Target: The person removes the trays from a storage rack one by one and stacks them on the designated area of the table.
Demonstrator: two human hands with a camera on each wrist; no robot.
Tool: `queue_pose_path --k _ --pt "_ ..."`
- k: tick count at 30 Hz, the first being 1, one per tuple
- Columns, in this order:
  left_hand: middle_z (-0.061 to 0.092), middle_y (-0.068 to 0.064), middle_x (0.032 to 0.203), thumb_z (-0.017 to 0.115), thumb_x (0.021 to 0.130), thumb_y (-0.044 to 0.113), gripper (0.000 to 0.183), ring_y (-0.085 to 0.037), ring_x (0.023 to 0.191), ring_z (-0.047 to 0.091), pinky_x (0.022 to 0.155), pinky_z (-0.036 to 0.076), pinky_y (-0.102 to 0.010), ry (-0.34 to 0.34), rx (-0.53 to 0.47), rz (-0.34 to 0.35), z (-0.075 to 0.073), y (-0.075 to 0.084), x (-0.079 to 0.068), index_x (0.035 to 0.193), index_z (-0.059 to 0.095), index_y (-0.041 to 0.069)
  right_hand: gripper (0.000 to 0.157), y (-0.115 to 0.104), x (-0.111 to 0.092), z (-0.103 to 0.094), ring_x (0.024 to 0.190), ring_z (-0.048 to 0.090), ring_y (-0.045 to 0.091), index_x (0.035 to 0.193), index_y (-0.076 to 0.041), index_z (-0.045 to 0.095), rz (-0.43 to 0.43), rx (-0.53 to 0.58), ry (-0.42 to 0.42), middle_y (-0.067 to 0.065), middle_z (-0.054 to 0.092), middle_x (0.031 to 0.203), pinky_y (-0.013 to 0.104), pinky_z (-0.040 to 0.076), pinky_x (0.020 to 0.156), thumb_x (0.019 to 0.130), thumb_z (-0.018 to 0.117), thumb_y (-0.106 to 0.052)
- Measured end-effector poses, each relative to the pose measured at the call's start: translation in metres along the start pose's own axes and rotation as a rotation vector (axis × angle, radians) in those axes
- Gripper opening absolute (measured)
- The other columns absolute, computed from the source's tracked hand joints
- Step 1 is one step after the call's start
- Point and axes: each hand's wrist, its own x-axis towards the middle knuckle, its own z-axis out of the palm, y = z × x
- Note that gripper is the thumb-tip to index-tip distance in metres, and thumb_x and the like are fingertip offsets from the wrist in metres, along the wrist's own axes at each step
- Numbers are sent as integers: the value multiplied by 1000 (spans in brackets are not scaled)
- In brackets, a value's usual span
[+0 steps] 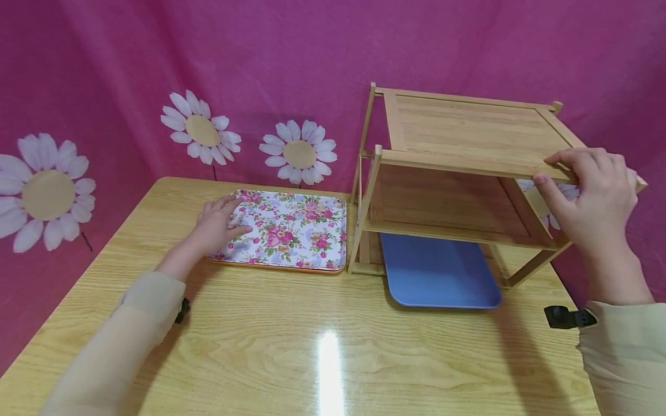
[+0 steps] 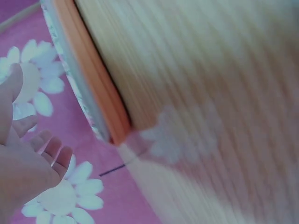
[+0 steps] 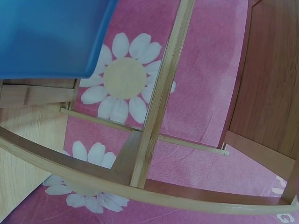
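Observation:
At the table's back left lies a white tray with pink flowers (image 1: 283, 231). Orange tray edges (image 2: 100, 79) show beneath it in the left wrist view. My left hand (image 1: 215, 225) hovers over its left end, fingers loosely spread and holding nothing. On the right stands a light wooden shelf rack (image 1: 468, 130). With my right hand (image 1: 598, 190) I grip its top shelf near the front right corner, thumb below the front rail and fingers above. A blue tray (image 1: 442, 271) sits on the lowest level, its front sticking out. The right wrist view does not show the hand.
A wood-grain table (image 1: 270, 341) carries everything. Behind it hangs a magenta cloth (image 1: 291, 52) with large white daisies. The rack's middle shelf (image 1: 452, 202) spans above the blue tray, and the rack's left legs stand close beside the floral tray.

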Motion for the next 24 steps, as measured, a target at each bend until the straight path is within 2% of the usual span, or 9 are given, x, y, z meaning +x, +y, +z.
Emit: queue_pose_path --k 7,14,18,24 --pt "29 -26 146 62 91 27 63 -47 129 24 103 18 -65 113 -14 61 5 21 -13 142 36 1 71 1 0 0 103 45 45 105 -5 66 2 10 0 21 59 109 55 25 92 80 53 -70" --pt "40 -24 141 60 93 23 56 -41 131 32 110 19 -57 222 -132 104 9 51 -28 142 39 3 70 1 -1 2 103 46 44 104 -4 66 -9 18 21 22 60 106 55 27 93 80 54 -69" --pt "44 -22 139 60 93 22 53 -39 129 37 108 25 -54 256 -191 106 10 71 -37 140 42 3 71 0 -1 2 103 46 45 104 -4 67 -8 16 21 21 60 106 54 26 94 80 53 -70" --pt "47 -16 136 60 92 24 54 -33 115 49 95 40 -51 304 -297 140 11 99 -51 141 42 8 72 -1 -1 2 104 46 46 103 -4 67 -4 15 24 22 60 107 54 26 93 80 53 -71"
